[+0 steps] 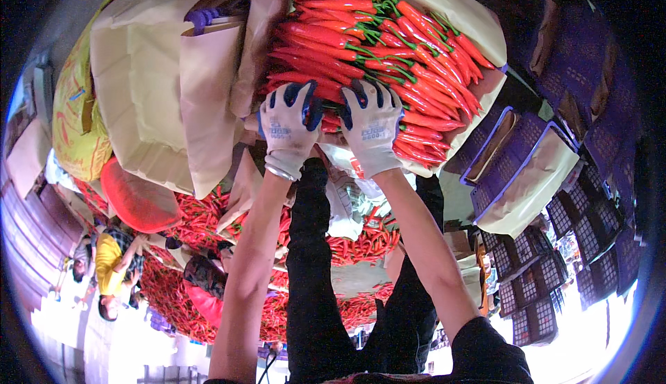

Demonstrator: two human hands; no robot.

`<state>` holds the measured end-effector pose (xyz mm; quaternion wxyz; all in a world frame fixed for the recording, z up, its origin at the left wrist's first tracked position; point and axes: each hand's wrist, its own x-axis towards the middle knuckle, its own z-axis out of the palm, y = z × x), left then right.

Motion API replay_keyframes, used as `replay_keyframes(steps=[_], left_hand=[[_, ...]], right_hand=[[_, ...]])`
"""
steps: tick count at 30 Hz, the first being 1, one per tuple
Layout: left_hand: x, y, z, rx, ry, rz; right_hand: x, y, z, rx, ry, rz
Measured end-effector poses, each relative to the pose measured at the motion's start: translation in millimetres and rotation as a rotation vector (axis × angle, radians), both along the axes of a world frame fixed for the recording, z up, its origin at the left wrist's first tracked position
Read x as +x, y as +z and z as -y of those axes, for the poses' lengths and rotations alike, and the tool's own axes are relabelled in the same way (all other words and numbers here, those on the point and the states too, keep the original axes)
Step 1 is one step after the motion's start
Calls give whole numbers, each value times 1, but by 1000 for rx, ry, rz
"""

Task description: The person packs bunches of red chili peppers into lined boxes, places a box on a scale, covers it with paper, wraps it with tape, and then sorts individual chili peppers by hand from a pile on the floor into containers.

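Long red chili peppers (333,46) with green stems lie in dense rows inside a crate lined with brown paper (468,14). Both my hands wear white gloves with dark blue palms. My left hand (290,124) rests on the peppers at the near left part of the crate, fingers bent. Beside it, a small gap away, my right hand (370,124) lies on the peppers with its fingers curled down. A few peppers show between the two thumbs. The palms and fingertips are hidden, so whether either hand grips peppers is unclear.
A second paper-lined crate (151,92) adjoins on the left, beside a yellow printed sack (78,139) and a red round object (138,196). Loose chilies (359,246) lie in heaps around my legs. Purple crates (515,160) stand right. Other people are at lower left.
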<state>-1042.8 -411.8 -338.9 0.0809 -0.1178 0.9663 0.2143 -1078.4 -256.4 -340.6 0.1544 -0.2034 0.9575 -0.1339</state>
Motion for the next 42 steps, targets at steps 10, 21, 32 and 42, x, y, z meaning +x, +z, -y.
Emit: replay_keyframes(steps=[10, 21, 32, 42], left_hand=[[-34, -2, -20, -67, -106, -213], [-54, -35, -36, -147, -168, -110], [-47, -62, -38, -188, -188, -45], [-57, -42, -41, -191, -174, -89]], right_hand=[[-26, 52, -72, -207, -238, -85], [-62, -26, -118, 110, 21, -212], [-62, -38, -120, 65, -29, -170], [-60, -7, -123, -90, -45, -209]])
